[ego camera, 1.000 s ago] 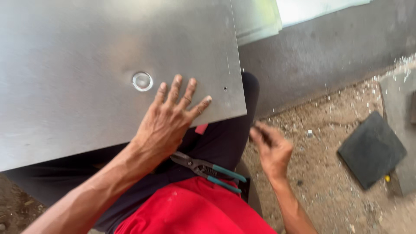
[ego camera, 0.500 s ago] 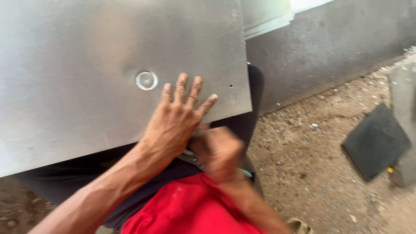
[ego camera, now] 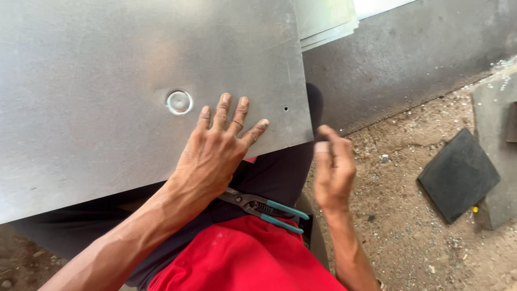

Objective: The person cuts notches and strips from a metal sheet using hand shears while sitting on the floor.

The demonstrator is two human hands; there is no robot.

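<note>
The fingers (ego camera: 229, 116) of the left hand (ego camera: 215, 153) are spreading flat and pressing down on the metal sheet (ego camera: 107, 70), near its lower right corner, just beside a round pressed dimple (ego camera: 179, 102) and a small punched hole (ego camera: 285, 108). The sheet is lying across the person's lap, tilting slightly, with its near edge running over the dark trousers (ego camera: 280, 172). The right hand (ego camera: 334, 170) is hovering just off the sheet's corner, its fingers loosely curling together and a little blurred; whether they are pinching anything small I cannot tell. To do this well, I judge the left palm should be bearing its weight evenly so the sheet is not sliding or flexing, and the right hand should be coming to the corner with care, since the cut edge is likely sharp. Tin snips with teal handles (ego camera: 269, 206) are resting on the lap under the left wrist, above the red shirt (ego camera: 242, 261). Further out, more sheets (ego camera: 326, 21) are stacking behind, and a dark square pad (ego camera: 458, 175) is lying on the gritty ground (ego camera: 398, 215)
</note>
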